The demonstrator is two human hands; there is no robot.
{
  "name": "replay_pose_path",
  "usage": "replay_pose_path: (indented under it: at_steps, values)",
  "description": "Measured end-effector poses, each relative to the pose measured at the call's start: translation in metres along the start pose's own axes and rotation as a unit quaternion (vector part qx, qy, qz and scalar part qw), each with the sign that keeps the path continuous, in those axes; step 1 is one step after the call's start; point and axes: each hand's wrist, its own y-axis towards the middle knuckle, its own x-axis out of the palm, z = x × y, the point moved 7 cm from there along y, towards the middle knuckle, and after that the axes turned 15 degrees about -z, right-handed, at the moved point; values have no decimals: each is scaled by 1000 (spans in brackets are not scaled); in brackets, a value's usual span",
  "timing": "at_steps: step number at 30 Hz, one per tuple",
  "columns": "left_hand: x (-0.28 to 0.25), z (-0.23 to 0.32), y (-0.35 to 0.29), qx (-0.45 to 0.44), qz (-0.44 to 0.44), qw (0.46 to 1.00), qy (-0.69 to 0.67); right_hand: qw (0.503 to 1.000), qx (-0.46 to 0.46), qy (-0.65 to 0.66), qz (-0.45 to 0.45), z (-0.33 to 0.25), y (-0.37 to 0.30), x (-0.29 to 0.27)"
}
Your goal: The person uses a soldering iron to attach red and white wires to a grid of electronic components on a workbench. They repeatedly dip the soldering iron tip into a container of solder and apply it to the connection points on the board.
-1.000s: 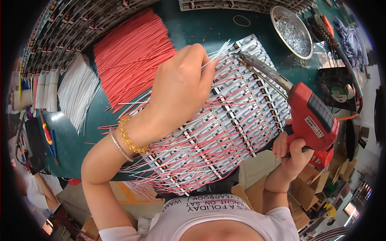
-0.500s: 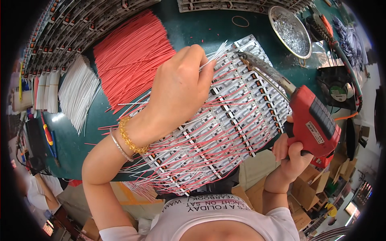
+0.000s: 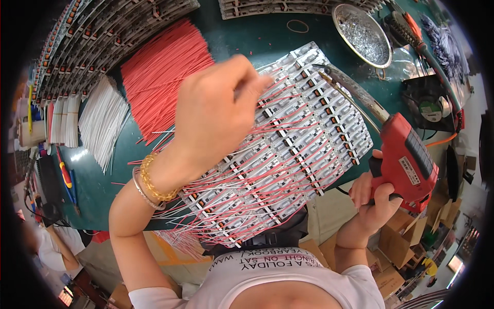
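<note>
My left hand [image 3: 216, 108] is raised over a panel of joined white circuit boards [image 3: 288, 175], its fingers curled into a pinch. Motion smears the fingertips, but faint pale ends of white wires show just past them. Red and white wires run across the panel in rows and hang over its left and near edges. In my right hand [image 3: 378, 190] is a red soldering gun [image 3: 406, 159], gripped by its handle. Its long dark tip points up and left, above the panel's upper right part.
Left of the panel lie piles of red wires [image 3: 164, 77] and white wires [image 3: 100, 118]. Racked circuit boards [image 3: 103, 36] curve along the back left. At the back right stand a metal bowl of scraps [image 3: 363, 38] and a black fan [image 3: 429, 105]. Pliers [image 3: 67, 180] lie at the left edge.
My left hand has moved a little left, off the panel's upper part. The soldering gun's tip has shifted slightly right relative to the panel, and the whole view has shifted a little.
</note>
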Motion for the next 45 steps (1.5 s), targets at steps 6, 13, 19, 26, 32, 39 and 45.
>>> replay_pose_path:
  at_steps: [6,13,19,26,32,39,45]
  values:
    - [22,-19,-2,-80,-103,989,-75,999,-23,-21,-12,1,-5,3]
    - [22,-20,0,-83,-108,987,-87,1000,-2,-10,-15,3,-2,8]
    - [23,-20,0,-91,-114,985,-86,1000,25,-8,-13,8,-3,6]
    - [23,-20,0,-99,-120,984,-91,999,1,-30,-15,3,-3,6]
    - [23,-20,0,-84,-111,987,-82,1000,-8,-22,13,5,-5,4]
    - [21,-9,-5,-73,-83,988,-106,999,-18,-19,19,-1,-8,1]
    - [31,-6,-5,-53,-106,992,-51,1000,-7,-16,1,3,-15,-4]
